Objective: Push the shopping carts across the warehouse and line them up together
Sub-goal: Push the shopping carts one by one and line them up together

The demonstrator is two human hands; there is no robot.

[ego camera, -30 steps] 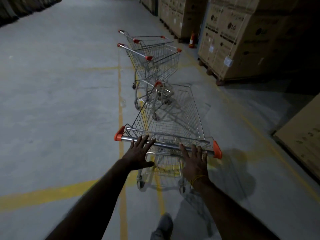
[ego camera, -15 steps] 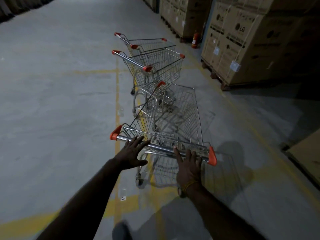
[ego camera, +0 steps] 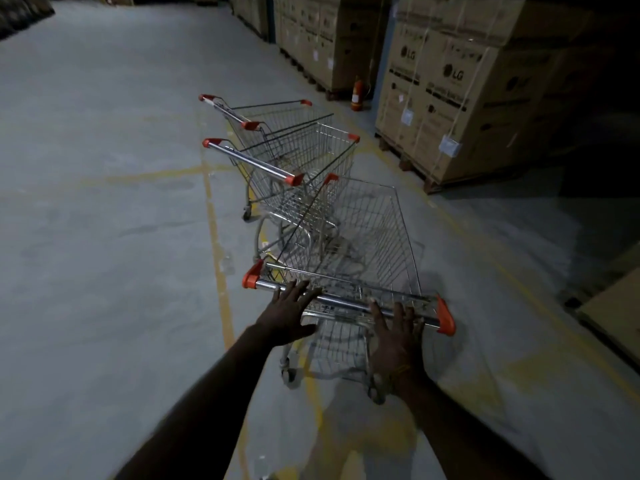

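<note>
A wire shopping cart point(ego camera: 374, 237) with orange handle caps stands right in front of me. My left hand point(ego camera: 289, 315) presses flat on the left part of its chrome handle bar point(ego camera: 343, 303), fingers straight. My right hand point(ego camera: 394, 336) lies flat on the right part of the bar, fingers spread. The cart's front end touches the side of a second cart point(ego camera: 304, 168). A third cart point(ego camera: 273, 123) is nested with the second one, just beyond it.
Pallets of stacked cardboard boxes point(ego camera: 450, 98) line the right side, with a red fire extinguisher point(ego camera: 356, 93) standing between two stacks. Another flat box point(ego camera: 613, 306) lies at the right edge. Yellow floor lines point(ego camera: 214, 220) run under the carts. Open concrete floor spreads to the left.
I have walked forward with the cart; its front has closed on the two parked carts and now meets the nearer one. Both hands stay flat on the handle bar.
</note>
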